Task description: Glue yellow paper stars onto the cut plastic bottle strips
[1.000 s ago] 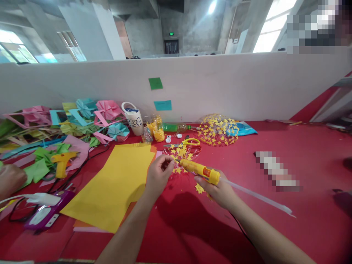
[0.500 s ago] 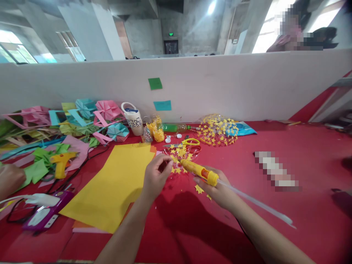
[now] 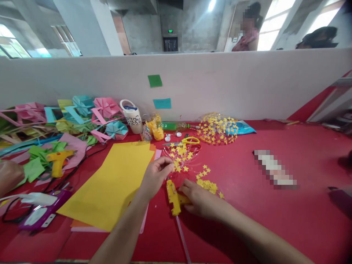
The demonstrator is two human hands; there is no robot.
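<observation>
My left hand (image 3: 158, 174) is closed in a pinch at the edge of a clear plastic piece (image 3: 195, 157) dotted with yellow paper stars (image 3: 181, 151). What sits between its fingertips is too small to make out. Beside it, a yellow hot glue gun (image 3: 172, 198) lies low over the red table, nozzle pointing away and a long clear glue stick (image 3: 182, 234) sticking out behind. The fingers of my right hand (image 3: 202, 200) are closed around its handle. A heap of loose yellow stars (image 3: 207, 185) lies just beyond my right hand.
Yellow paper sheets (image 3: 110, 183) lie left, near a purple power strip (image 3: 45, 214) and another yellow glue gun (image 3: 58, 163). Scissors (image 3: 192, 140), a white tumbler (image 3: 133, 119) and a star-covered plastic piece (image 3: 217, 128) stand behind. Another person's hand (image 3: 11, 174) shows at far left.
My right hand has lowered the glue gun toward the table and turned it, its rear now toward me. The loose star heap has come into view. My left hand has barely moved.
</observation>
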